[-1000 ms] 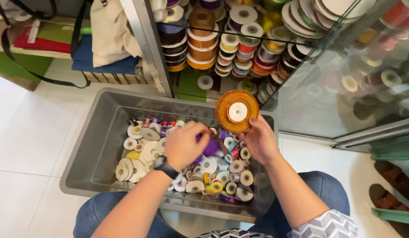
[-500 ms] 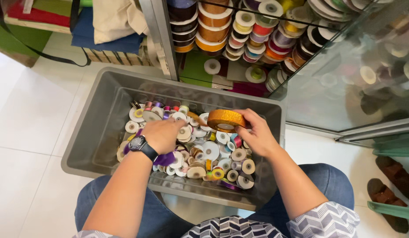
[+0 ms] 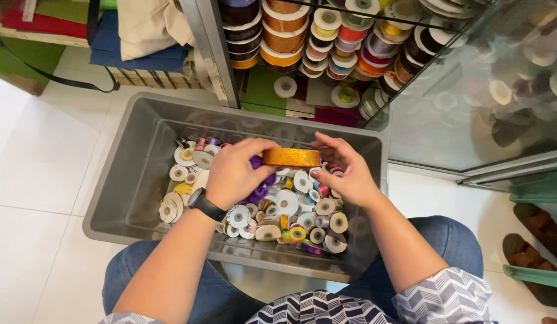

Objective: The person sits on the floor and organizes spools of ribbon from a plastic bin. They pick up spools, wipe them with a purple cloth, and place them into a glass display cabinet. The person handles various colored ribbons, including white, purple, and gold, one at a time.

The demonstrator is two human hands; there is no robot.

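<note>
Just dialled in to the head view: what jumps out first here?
An orange ribbon spool is held edge-on between the left hand and the right hand, above a grey bin whose floor is heaped with small ribbon spools in many colours. Behind it, top centre, a glass-fronted cabinet holds stacked ribbon rolls.

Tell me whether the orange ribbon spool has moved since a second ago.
Yes. The orange ribbon spool dropped from the grey bin's far rim to over its middle, turned edge-on.
</note>
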